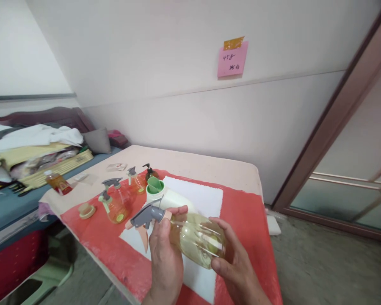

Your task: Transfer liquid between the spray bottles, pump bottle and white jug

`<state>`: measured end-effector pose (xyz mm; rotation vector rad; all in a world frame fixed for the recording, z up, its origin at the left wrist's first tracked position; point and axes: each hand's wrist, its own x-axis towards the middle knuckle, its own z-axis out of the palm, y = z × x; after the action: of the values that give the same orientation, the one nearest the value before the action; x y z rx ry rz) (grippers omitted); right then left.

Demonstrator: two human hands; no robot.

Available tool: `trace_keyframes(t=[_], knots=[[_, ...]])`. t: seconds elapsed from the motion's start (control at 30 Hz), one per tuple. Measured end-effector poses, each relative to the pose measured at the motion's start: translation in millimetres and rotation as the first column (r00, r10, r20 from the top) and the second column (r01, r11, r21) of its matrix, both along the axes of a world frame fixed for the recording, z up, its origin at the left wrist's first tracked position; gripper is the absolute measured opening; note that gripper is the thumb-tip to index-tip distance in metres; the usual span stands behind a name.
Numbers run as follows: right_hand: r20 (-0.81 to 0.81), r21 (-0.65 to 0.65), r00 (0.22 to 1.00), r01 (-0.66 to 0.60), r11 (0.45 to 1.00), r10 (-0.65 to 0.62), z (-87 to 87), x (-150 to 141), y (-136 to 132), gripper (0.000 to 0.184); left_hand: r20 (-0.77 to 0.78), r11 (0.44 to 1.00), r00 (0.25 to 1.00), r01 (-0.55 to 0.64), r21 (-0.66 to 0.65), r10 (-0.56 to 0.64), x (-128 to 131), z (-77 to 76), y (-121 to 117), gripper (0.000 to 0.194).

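Note:
Over the table I hold a clear yellowish spray bottle (197, 239) tilted on its side, its grey and peach trigger head (149, 218) pointing left. My left hand (167, 245) is closed round the neck end, thumb near the collar. The fingers and thumb of my right hand (233, 258) grip the base end. Behind the bottle, a white container (174, 201) lies partly hidden, and a green cup (155, 185) sits at its mouth. Beneath is a white cloth (206, 197) on a red cover (241, 212).
Several other spray bottles (116, 207) stand to the left, with a dark pump bottle (150, 173) behind. A round lid (86, 210) lies near the table's left edge. A bottle of amber liquid (59, 183) is further left. A pink note (232, 60) is taped to the wall.

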<state>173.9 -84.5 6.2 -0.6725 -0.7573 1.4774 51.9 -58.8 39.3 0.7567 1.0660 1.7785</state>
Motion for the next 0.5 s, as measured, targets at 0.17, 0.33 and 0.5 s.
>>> trace_keyframes(t=[0.17,0.33,0.5], knots=[[-0.015,-0.011,0.999,0.036,0.999,-0.036,3.9,-6,-2,0.071,0.136,0.995,0.986,0.1,0.012,-0.101,-1,-2.8,-1,0.036],[0.089,0.022,0.99,0.104,0.994,-0.106,0.2,-10,-9,0.074,0.122,0.994,0.987,0.107,-0.002,-0.106,-2,-1.7,-6,0.038],[0.194,-0.114,0.981,0.04,0.993,-0.018,-40.6,1,-9,0.058,0.01,0.991,0.991,0.135,0.024,-0.135,-4,-3.9,-10,0.041]])
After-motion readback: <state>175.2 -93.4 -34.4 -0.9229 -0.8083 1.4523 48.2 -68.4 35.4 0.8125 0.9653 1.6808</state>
